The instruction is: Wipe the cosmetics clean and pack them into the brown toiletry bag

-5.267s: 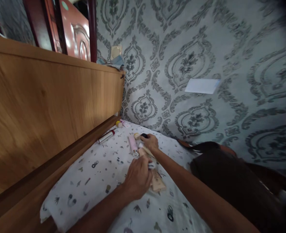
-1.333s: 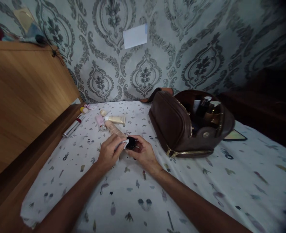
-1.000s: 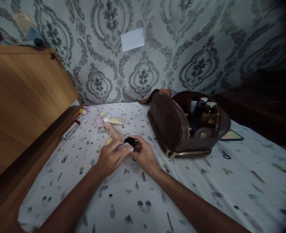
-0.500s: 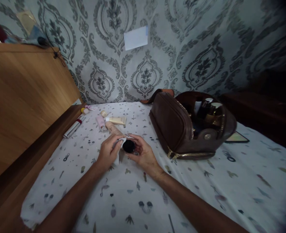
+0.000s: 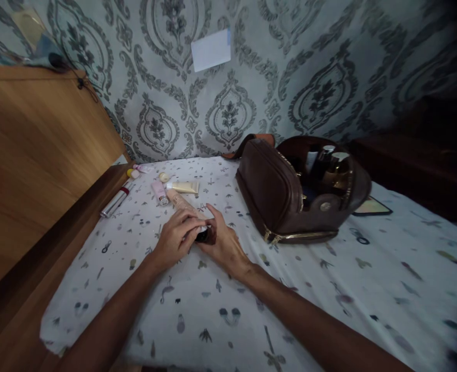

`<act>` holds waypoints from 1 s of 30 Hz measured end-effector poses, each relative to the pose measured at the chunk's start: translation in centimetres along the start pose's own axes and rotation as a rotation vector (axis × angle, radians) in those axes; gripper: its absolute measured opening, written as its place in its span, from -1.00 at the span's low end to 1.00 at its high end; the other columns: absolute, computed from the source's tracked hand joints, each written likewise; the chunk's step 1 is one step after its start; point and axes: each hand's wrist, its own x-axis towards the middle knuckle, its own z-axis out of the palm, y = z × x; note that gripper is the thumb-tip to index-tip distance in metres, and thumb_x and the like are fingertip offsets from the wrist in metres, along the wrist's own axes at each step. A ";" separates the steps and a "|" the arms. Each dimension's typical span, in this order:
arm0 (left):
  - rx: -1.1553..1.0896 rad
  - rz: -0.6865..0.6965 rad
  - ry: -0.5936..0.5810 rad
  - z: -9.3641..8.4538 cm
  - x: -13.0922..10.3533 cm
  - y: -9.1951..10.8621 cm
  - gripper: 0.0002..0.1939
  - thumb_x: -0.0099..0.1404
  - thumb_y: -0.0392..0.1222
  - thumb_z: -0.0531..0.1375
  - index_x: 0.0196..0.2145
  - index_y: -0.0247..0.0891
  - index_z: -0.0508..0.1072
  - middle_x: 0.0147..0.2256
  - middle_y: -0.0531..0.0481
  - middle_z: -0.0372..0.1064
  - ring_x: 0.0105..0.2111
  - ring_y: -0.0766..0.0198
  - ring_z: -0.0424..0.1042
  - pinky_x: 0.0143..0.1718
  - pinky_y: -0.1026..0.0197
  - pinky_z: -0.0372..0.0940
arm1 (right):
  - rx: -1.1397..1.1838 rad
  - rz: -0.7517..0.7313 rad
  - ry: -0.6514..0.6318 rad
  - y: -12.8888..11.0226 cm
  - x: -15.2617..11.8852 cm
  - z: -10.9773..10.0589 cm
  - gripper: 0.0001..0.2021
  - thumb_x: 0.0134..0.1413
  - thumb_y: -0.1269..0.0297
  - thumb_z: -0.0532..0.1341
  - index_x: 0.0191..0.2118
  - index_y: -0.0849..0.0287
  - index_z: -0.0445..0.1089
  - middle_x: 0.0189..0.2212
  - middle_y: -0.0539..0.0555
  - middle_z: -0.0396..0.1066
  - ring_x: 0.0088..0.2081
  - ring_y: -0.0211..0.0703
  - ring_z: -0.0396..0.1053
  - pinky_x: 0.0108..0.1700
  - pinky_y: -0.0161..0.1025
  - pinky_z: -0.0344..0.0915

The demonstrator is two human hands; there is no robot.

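Note:
Above the bed sheet, my right hand (image 5: 223, 243) is closed around a small dark round container (image 5: 202, 236) with a black face. My left hand (image 5: 177, 235) lies over its top, its fingers closed on a white tissue or wipe (image 5: 202, 229) pressed to the container. Most of the tissue and container is hidden by the fingers. Just beyond my left hand, a beige tube (image 5: 179, 200) lies on the sheet, partly covered by the hand. Near it are a pink bottle (image 5: 159, 192), a cream-yellow tube (image 5: 185, 187) and a small round cream jar (image 5: 164, 177).
A brown cosmetic bag (image 5: 286, 201) stands unzipped at the right, holding bottles. A dark-edged flat object (image 5: 372, 206) lies behind it. At the left are a silver cylinder (image 5: 116, 200) with a red band, small yellow and pink items (image 5: 134, 172) and a wooden panel (image 5: 46, 155).
My left fingers have moved over the container's top with the tissue, covering most of the black face. The container has turned in my right hand. The view has shifted slightly.

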 end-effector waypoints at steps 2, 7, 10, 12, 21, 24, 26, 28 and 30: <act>0.050 0.057 -0.029 -0.2 0.1 0.3 -0.77 0.42 -0.27 0.04 -0.14 -0.21 0.50 -0.16 -0.14 0.38 -0.12 0.14 0.37 -0.14 0.10 0.33 | 0.009 0.025 0.005 0.3 0.0 0.0 -0.19 -0.02 0.33 0.27 0.34 0.18 -0.08 -0.13 0.15 0.48 -0.21 -0.07 0.48 -0.11 -0.12 0.39; 0.129 0.142 -0.085 -0.3 0.1 0.9 -0.80 0.40 -0.27 0.07 -0.17 -0.21 0.51 -0.13 -0.17 0.39 -0.11 0.11 0.36 -0.16 0.09 0.32 | 0.168 0.094 0.110 1.7 0.6 0.2 -0.20 -0.16 0.34 0.35 0.25 0.13 0.06 -0.16 0.10 0.46 -0.28 -0.13 0.46 -0.20 -0.17 0.39; 0.165 0.146 -0.054 -0.2 0.0 0.8 -0.83 0.39 -0.29 0.09 -0.19 -0.20 0.48 -0.14 -0.16 0.38 -0.11 0.12 0.37 -0.16 0.11 0.33 | 0.385 0.099 0.137 2.5 1.1 0.2 -0.26 -0.21 0.26 0.41 0.15 0.11 0.17 -0.19 0.07 0.45 -0.24 -0.13 0.47 -0.18 -0.19 0.40; 0.169 0.130 -0.015 0.0 -0.1 0.7 -0.84 0.38 -0.32 0.08 -0.19 -0.21 0.46 -0.16 -0.14 0.38 -0.13 0.14 0.39 -0.16 0.13 0.33 | 0.500 0.115 0.139 2.6 1.3 0.1 -0.30 -0.24 0.24 0.43 0.10 0.11 0.22 -0.20 0.06 0.46 -0.20 -0.12 0.47 -0.12 -0.18 0.40; -0.004 -0.104 0.096 0.4 -0.2 0.0 -0.90 0.39 -0.30 0.07 -0.21 -0.20 0.36 -0.28 -0.02 0.38 -0.24 0.23 0.42 -0.19 0.21 0.33 | 0.747 0.192 0.082 1.3 1.5 -0.3 -0.51 -0.30 0.23 0.47 -0.13 0.11 0.40 -0.16 0.07 0.51 -0.09 -0.09 0.45 0.06 -0.10 0.34; -0.028 -0.151 0.111 0.8 -0.6 -0.2 -0.91 0.38 -0.27 0.07 -0.21 -0.19 0.37 -0.31 0.00 0.41 -0.29 0.24 0.44 -0.24 0.22 0.34 | 0.762 0.188 0.105 0.9 1.2 -0.4 -0.52 -0.30 0.23 0.46 -0.16 0.10 0.39 -0.20 0.04 0.50 -0.13 -0.12 0.45 0.00 -0.16 0.35; -0.004 -0.175 0.120 1.0 -0.8 -0.4 -0.91 0.38 -0.23 0.08 -0.21 -0.18 0.38 -0.31 0.00 0.44 -0.31 0.23 0.46 -0.28 0.23 0.35 | 0.755 0.166 0.125 0.6 1.1 -0.5 -0.53 -0.29 0.21 0.45 -0.17 0.10 0.36 -0.23 0.03 0.48 -0.17 -0.13 0.44 -0.06 -0.20 0.34; 0.035 -0.180 0.148 1.2 -1.0 -0.5 -0.90 0.37 -0.18 0.09 -0.23 -0.17 0.40 -0.36 0.02 0.46 -0.37 0.23 0.48 -0.33 0.24 0.37 | 0.722 0.129 0.158 0.2 1.0 -0.8 -0.54 -0.26 0.17 0.43 -0.18 0.10 0.32 -0.27 0.02 0.46 -0.21 -0.13 0.43 -0.14 -0.23 0.33; 0.064 -0.176 0.160 1.5 -1.2 -0.5 -0.87 0.37 -0.14 0.09 -0.22 -0.17 0.41 -0.36 0.02 0.49 -0.38 0.23 0.51 -0.36 0.26 0.38 | 0.642 0.096 0.204 -0.4 1.0 -1.2 -0.56 -0.21 0.15 0.40 -0.18 0.10 0.30 -0.28 0.02 0.44 -0.21 -0.13 0.40 -0.17 -0.24 0.30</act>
